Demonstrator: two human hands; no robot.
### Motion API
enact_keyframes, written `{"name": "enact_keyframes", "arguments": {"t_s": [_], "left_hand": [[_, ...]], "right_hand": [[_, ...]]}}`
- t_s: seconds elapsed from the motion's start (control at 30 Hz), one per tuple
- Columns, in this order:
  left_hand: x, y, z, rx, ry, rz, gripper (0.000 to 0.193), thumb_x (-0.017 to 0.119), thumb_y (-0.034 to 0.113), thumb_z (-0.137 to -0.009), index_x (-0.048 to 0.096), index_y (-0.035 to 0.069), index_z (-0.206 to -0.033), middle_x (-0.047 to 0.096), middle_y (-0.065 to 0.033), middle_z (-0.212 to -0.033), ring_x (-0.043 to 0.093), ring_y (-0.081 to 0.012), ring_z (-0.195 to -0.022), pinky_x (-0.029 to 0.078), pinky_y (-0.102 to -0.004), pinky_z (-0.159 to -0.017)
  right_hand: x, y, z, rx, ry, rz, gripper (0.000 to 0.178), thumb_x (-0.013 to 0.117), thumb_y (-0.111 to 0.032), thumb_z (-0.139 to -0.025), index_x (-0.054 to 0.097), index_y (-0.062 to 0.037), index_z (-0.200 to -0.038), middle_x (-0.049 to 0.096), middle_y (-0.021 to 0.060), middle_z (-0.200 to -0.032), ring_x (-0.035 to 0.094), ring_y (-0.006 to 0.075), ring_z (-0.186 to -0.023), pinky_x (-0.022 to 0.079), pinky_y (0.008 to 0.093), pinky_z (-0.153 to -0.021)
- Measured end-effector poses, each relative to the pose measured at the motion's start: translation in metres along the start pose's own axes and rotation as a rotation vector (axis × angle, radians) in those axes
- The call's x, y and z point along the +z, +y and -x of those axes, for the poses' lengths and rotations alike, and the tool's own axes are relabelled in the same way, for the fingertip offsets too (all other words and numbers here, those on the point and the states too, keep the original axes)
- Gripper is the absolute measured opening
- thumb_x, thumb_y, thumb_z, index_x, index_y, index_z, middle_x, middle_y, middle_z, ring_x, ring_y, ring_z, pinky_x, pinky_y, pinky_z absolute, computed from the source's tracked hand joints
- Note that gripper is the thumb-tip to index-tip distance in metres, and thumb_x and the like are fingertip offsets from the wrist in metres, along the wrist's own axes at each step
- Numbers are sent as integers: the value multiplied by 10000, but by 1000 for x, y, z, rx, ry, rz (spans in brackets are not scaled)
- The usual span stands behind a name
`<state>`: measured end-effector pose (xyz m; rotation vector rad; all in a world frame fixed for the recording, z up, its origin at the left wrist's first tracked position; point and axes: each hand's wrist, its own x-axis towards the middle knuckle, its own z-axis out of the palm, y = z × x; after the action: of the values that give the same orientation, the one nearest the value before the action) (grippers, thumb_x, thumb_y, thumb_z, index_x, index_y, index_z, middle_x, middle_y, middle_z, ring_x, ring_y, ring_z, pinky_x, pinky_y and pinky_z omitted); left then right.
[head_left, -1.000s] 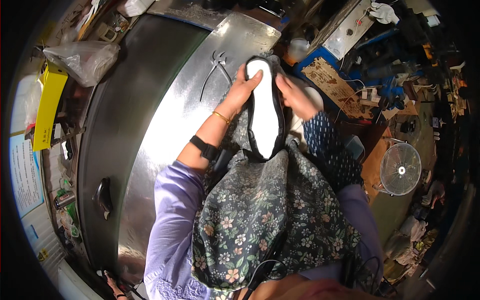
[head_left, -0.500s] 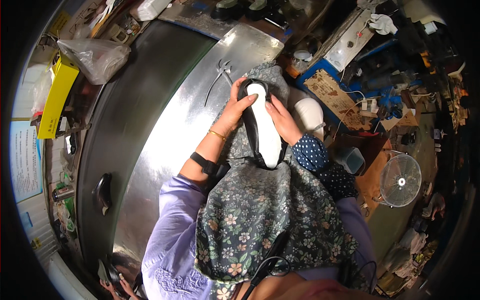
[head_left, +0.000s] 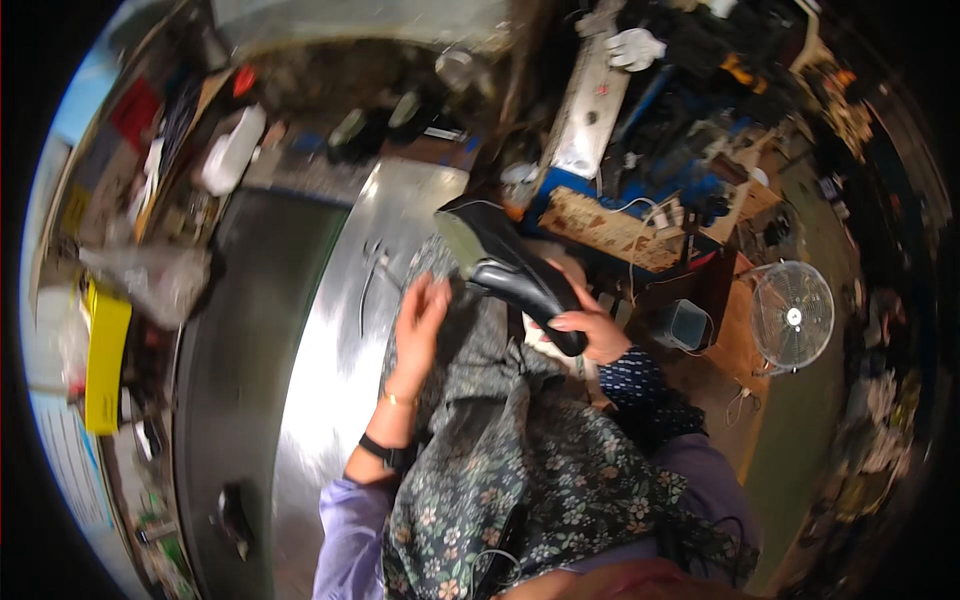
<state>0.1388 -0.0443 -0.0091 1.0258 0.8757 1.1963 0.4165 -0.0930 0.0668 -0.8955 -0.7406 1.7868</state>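
My right hand (head_left: 598,328) is closed round one end of a black shoe (head_left: 515,275), which is tilted above my lap. An olive-green part shows along the shoe's far left end. To the left of the shoe, apart from it, my left hand (head_left: 422,312) is raised with loosely bent fingers and nothing visible in them; motion blurs it somewhat. Below the shoe a white patch shows, and I cannot tell what it is. A pair of pincers (head_left: 368,290) lies on the shiny metal sheet (head_left: 325,390) beyond my left hand.
A dark belt-like surface (head_left: 235,330) runs along the left, with another black shoe (head_left: 235,520) on it. Beyond it are a plastic bag (head_left: 165,285) and a yellow box (head_left: 106,355). On the right stand a fan (head_left: 793,315) and a bluish container (head_left: 682,325).
The shoe has turned over from its white side to its black upper. My left hand has let go and moved left; my right hand keeps hold. The view has shifted.
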Motion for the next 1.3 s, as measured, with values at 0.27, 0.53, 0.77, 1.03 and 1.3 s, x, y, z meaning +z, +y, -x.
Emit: {"name": "enact_keyframes", "arguments": {"t_s": [0.27,0.53,0.77,1.03,1.3], "left_hand": [[-2,-45,35,268,-210,-843,582,696,76,-856,475,2,-1390,687,-112,-1060,661,-216,-931,520,-326,-860],[10,-49,24,194,-95,-835,443,621,93,-888,530,23,-1316,703,-97,-957,688,-259,-835,541,-358,-780],[13,-52,21,218,-87,-821,380,638,77,-882,585,12,-1252,702,-81,-903,685,-206,-781,542,-318,-740],[12,-59,20,238,-89,-808,366,643,87,-885,593,-6,-1236,709,-88,-913,691,-212,-809,541,-323,-764],[22,-58,22,169,-93,-775,406,633,53,-908,551,-6,-1301,688,-68,-953,660,-149,-834,534,-293,-793]], "right_hand": [[-111,-198,22,-680,637,1096,851,765,-98,-670,444,-15,-1454,490,122,-1357,565,206,-1103,497,294,-869],[-201,-304,12,-632,1280,1693,756,763,-198,-670,562,-253,-1397,432,254,-1427,657,402,-944,524,429,-847],[-214,-311,4,-221,1265,1902,793,739,-292,-692,492,-316,-1445,378,279,-1461,595,497,-991,507,480,-896],[-214,-264,-18,-358,1466,1828,642,649,-417,-871,435,-347,-1472,267,279,-1545,508,523,-1086,441,564,-965],[-212,-273,-20,-453,1502,1787,661,685,-382,-819,465,-365,-1443,346,274,-1506,547,494,-1048,489,512,-918]]}}
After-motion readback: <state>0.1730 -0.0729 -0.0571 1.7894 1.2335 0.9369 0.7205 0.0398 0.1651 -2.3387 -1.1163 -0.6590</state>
